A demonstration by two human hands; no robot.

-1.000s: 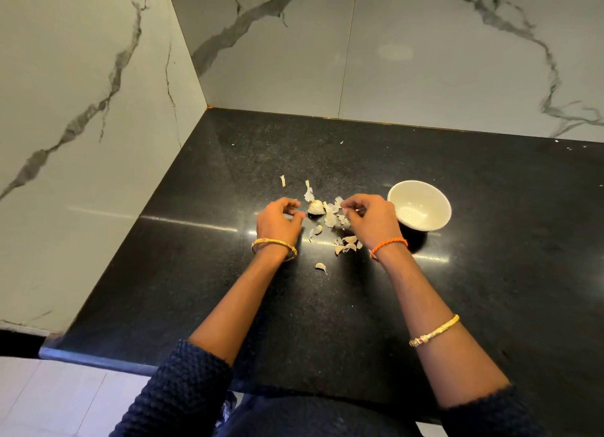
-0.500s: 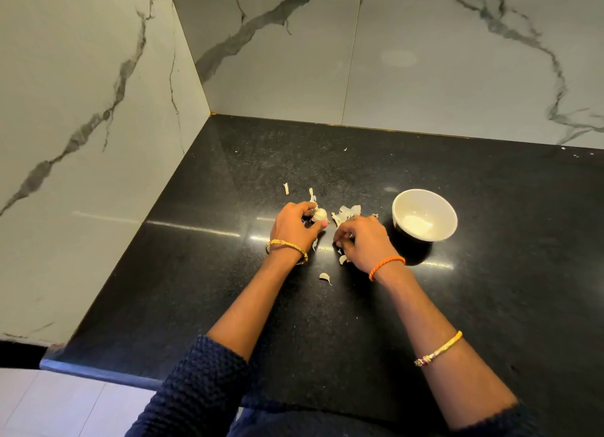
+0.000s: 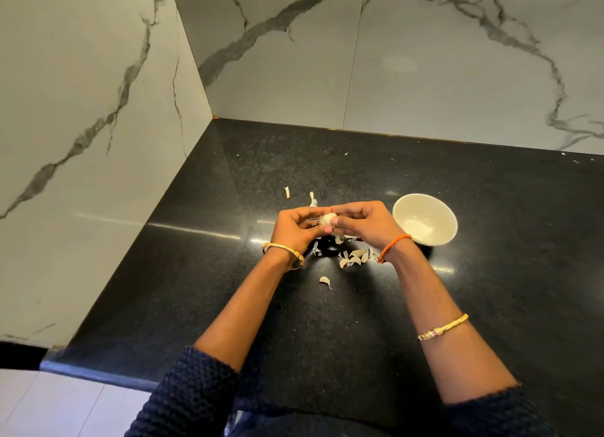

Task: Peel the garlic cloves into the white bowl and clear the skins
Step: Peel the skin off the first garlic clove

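Note:
A pale garlic piece (image 3: 327, 220) is held above the black counter between both hands. My left hand (image 3: 295, 226) grips it from the left, and my right hand (image 3: 362, 224) pinches it from the right with thumb and fingers. Below the hands lies a heap of garlic skins (image 3: 353, 259), with one loose curl of skin (image 3: 325, 281) nearer to me. The white bowl (image 3: 438, 237) stands just right of my right hand; only a pale patch that I cannot make out shows inside it.
Two small skin bits (image 3: 287, 192) lie beyond the hands on the black counter (image 3: 228, 273). Marble walls close the left and back sides. The counter's front edge (image 3: 98, 373) runs at the lower left.
Both hands have risen off the counter and come together. The garlic piece taken up by my left hand is now held by both hands above the skins.

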